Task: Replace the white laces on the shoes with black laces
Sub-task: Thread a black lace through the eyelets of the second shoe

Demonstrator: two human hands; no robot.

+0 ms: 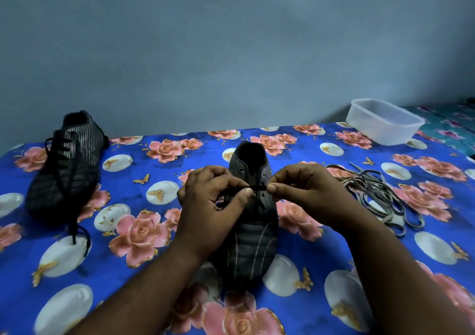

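Far shoe (64, 165) left of the grips is relaced, white laces (377, 193) dumped right of them, black lace (257, 187) pinched taut by left grip (213, 206) and right grip (305, 193) over near shoe (253, 234), upper eyelets still unthreaded

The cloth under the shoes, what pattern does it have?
The cloth is bright blue with pink roses, white ovals and small golden butterflies, seen in the head view.
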